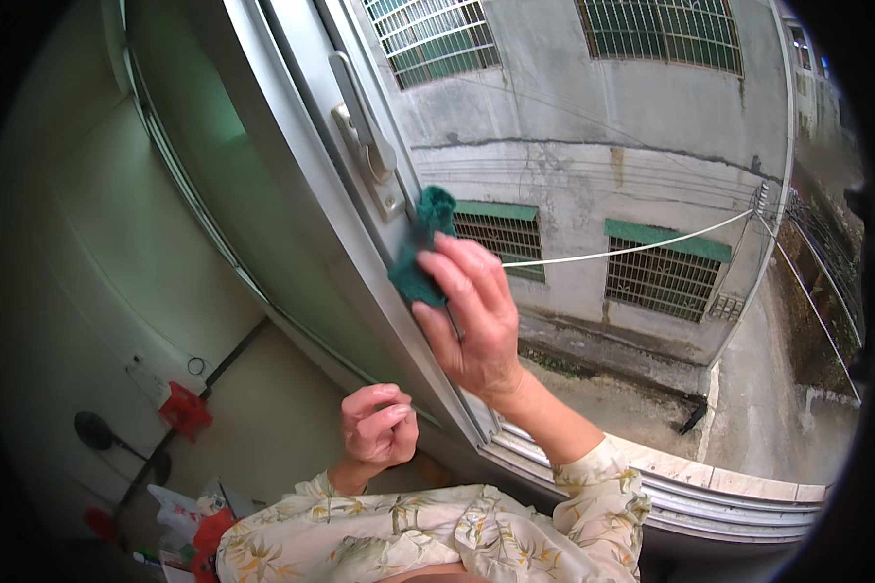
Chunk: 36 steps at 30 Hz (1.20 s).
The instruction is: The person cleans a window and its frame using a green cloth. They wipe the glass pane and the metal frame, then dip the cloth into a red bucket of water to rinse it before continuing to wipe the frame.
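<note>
A green cloth [419, 270] is pinched between the thumb and fingers of my right hand [474, 313]. It lies against the upright metal frame [335, 248] of a sliding window, just below the window's latch handle [364, 138]. Part of the cloth is blurred. My left hand [380, 426] is raised in front of my body, left of the frame's lower end, its fingers curled in; whether anything is inside them is hidden.
The window track and tiled sill [700, 481] run along the lower right, with an alley and a grey building [590, 182] outside. A red plastic stool [184, 410], a standing fan [95, 430] and plastic bags [175, 510] are on the room's floor side at left.
</note>
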{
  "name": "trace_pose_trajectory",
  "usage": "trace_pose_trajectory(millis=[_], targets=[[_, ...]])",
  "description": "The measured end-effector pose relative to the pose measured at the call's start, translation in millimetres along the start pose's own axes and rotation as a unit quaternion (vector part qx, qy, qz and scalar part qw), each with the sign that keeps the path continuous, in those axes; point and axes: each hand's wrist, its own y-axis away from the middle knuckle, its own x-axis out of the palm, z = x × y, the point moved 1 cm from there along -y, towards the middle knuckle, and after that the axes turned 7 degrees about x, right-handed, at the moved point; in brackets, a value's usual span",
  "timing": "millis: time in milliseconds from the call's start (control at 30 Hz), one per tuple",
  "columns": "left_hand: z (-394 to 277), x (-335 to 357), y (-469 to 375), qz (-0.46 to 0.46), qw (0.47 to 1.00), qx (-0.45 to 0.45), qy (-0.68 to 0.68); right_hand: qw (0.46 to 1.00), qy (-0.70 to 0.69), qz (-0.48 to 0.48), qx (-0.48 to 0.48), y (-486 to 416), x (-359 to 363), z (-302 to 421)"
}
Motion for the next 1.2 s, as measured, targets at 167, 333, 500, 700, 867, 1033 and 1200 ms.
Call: trace_pose_trajectory(millis=[167, 333, 500, 700, 867, 1033, 1200], targets=[[-5, -9, 8, -0.036, 0.996, -0.086, -0.019, 0.995, -0.066, -0.01, 0.072, 3, 1, 4], [-18, -24, 8, -0.06, 0.989, -0.123, -0.063, 0.98, -0.182, -0.043, 0.068, -53, 17, -4], [-23, -39, 3, -0.042, 0.99, -0.1, -0.095, 0.971, -0.237, -0.03, -0.004, -128, 21, 3], [-17, -59, -7, -0.016, 0.985, -0.077, -0.156, 0.981, -0.184, -0.035, -0.046, -211, 28, 7], [-8, -72, -10, -0.016, 0.98, -0.063, -0.188, 0.978, -0.192, -0.052, -0.064, -287, 41, 24], [7, -91, 10, -0.018, 0.969, -0.077, -0.233, 0.98, -0.017, -0.089, -0.175, -407, 44, 49], [25, -107, 49, -0.054, 0.951, -0.168, -0.252, 0.951, 0.173, -0.136, -0.218, -537, 49, 110]])
